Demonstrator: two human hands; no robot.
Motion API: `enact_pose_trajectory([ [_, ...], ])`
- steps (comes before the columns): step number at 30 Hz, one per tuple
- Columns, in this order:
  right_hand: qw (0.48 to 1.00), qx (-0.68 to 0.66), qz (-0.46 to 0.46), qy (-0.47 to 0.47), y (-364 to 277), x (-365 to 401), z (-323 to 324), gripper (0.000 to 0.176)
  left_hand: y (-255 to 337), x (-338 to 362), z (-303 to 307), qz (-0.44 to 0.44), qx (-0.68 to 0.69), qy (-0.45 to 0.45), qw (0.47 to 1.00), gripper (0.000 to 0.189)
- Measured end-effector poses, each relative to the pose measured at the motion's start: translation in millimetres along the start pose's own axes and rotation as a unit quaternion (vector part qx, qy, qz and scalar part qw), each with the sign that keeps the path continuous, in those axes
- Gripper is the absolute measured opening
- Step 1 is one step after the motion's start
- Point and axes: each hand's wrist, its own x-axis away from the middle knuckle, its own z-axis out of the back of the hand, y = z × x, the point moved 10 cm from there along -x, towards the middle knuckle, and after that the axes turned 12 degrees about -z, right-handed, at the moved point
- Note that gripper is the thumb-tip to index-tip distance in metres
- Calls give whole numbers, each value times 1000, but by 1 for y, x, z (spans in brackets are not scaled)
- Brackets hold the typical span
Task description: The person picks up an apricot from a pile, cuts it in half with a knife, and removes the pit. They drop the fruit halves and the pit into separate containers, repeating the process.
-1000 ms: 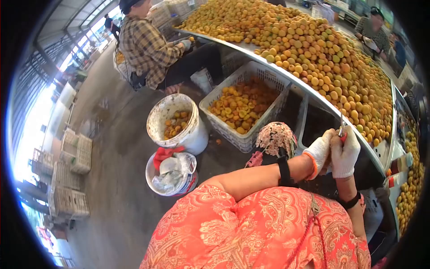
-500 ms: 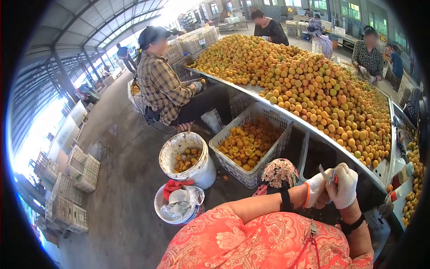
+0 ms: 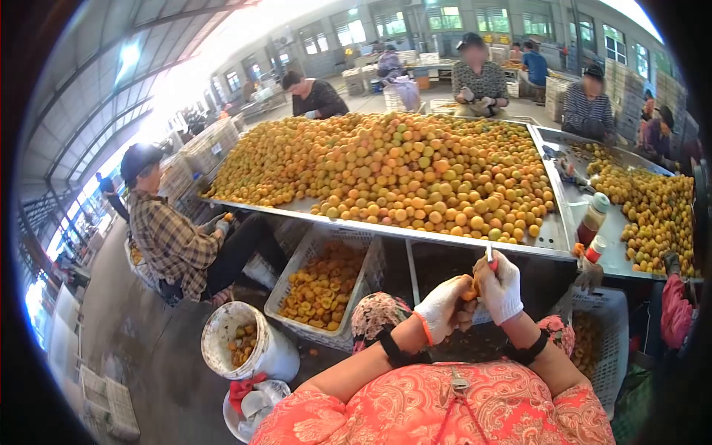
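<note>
Head: fruit in left hand, halves in crate

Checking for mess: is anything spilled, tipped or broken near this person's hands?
Nothing stands out. The heaped fruit lies within the table, the crate and bucket stand upright; the left hand grips one apricot, the right hand a knife.

There are two hands in white knit gloves: one left hand, one right hand. I count one small round orange fruit, one little red-handled knife and one round white plastic bucket. There are two white plastic baskets: one left basket, one right basket. There are two small plastic bottles: one tall bottle, one short bottle.
</note>
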Motion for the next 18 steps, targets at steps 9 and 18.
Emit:
enact_pose_trajectory([
  [9, 965, 230, 124, 34, -21, 7, -7, 5, -11, -18, 20, -19, 140, 250, 958, 43],
  [18, 948, 281, 91, 121, -55, 11, 42, 18, 4, -27, 12, -64, 149, 31, 986, 47],
])
